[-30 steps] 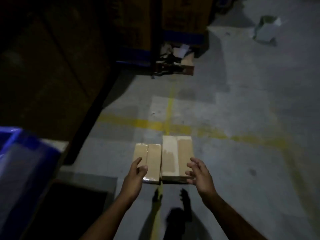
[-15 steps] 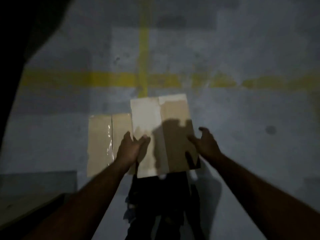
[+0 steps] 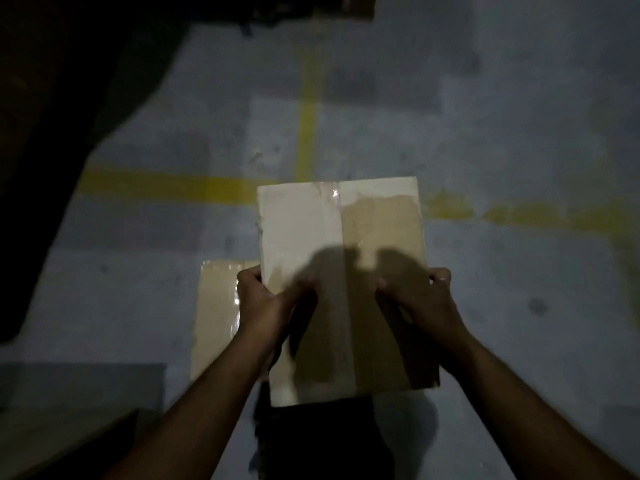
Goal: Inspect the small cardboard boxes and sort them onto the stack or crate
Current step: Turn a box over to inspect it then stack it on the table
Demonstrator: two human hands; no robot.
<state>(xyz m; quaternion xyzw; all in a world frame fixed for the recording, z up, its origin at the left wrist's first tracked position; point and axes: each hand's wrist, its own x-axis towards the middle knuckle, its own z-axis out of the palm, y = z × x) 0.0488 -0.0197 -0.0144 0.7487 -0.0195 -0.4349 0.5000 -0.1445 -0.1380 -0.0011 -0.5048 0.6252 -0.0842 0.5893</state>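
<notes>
A taped cardboard box (image 3: 339, 230), pale on its left half and brown on its right, is held in front of me above the grey floor. My left hand (image 3: 266, 303) grips its left edge with the thumb on top. My right hand (image 3: 422, 296) grips its right edge the same way. A second, smaller cardboard box (image 3: 218, 313) lies flat on the floor to the lower left, partly hidden behind my left hand and the held box.
Yellow painted lines (image 3: 166, 185) cross the concrete floor. A dark mass (image 3: 62, 116) fills the upper left. A darker grey surface (image 3: 79, 396) sits at the lower left. My shadow (image 3: 318, 441) falls below the box.
Both hands have closed on the larger box's side edges, and it now looks bigger and nearer, covering more of the smaller box. The view has shifted closer to the floor.
</notes>
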